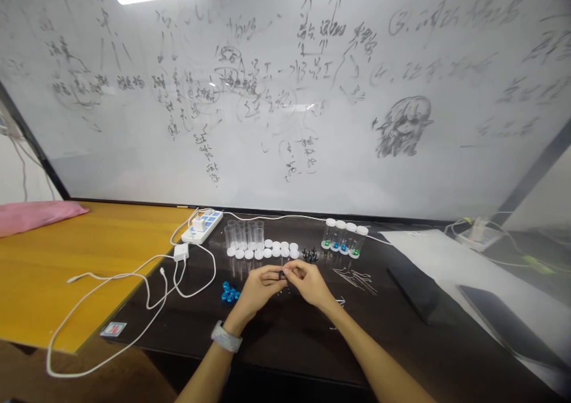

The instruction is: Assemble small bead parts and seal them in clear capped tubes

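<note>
Over the dark tabletop, my two hands meet in front of my chest with fingertips nearly touching. A small black piece [281, 275] sits between the fingers of my left hand [260, 288], which wears a grey band at the wrist. Pinched closed beside it is my right hand [308, 280], with a thin pale stick or wire rising faintly at its fingertips. Just beyond the hands lie several white round caps [276, 252] and a cluster of small black parts [309, 255]. Shiny blue balls [229, 293] rest left of my left hand. Thin metal wires [357, 279] lie to the right.
Clear tubes [244, 236] stand at the back, left of the caps. Several capped tubes [343, 237] with green and blue balls inside stand back right. A power strip [203, 227] with white cables [147, 296] occupies the left. A dark flat device [413, 293] lies right.
</note>
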`<state>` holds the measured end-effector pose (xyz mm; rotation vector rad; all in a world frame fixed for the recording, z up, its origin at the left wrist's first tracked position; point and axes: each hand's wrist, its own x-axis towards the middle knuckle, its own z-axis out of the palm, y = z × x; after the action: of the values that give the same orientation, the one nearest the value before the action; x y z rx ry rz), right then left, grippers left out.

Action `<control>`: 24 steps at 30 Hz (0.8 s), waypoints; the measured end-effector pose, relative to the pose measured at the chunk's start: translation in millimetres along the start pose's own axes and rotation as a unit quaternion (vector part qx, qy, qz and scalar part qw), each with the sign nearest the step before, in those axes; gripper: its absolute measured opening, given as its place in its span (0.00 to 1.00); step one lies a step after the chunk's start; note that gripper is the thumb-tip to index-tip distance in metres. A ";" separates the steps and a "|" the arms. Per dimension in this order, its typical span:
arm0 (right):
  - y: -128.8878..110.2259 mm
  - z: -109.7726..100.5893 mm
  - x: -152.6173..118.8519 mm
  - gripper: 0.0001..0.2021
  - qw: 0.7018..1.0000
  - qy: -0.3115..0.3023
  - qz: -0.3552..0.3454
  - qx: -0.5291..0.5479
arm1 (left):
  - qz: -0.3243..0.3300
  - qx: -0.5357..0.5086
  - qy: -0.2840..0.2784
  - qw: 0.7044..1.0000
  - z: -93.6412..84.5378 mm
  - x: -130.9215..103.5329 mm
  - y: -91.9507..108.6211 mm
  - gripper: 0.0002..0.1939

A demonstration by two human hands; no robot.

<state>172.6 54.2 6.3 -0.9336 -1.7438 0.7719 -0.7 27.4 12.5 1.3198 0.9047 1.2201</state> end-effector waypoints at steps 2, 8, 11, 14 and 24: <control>-1.6 -0.9 -0.7 0.14 0.999 0.003 -0.031 -0.031 | 0.002 0.003 0.003 1.000 0.0 0.1 0.8 0.24; -6.6 -5.1 -4.9 0.11 0.983 -0.008 -0.132 -0.126 | 0.006 0.013 0.024 1.000 -2.0 0.8 -1.4 0.23; -8.8 -6.8 -6.8 0.11 0.978 -0.017 -0.150 -0.145 | 0.011 0.014 0.021 1.000 -2.3 1.0 -2.8 0.23; -8.0 -8.1 -7.8 0.12 0.972 -0.030 -0.161 -0.168 | 0.010 0.009 0.017 1.000 -1.6 0.6 -2.5 0.23; -3.4 -9.7 -8.2 0.14 0.950 -0.052 -0.187 -0.244 | 0.026 0.044 0.021 0.998 -2.1 1.5 -3.8 0.22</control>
<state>182.8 46.3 8.6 -0.8474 -2.1739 0.1400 -1.9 29.8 8.9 1.3998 0.9700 1.2645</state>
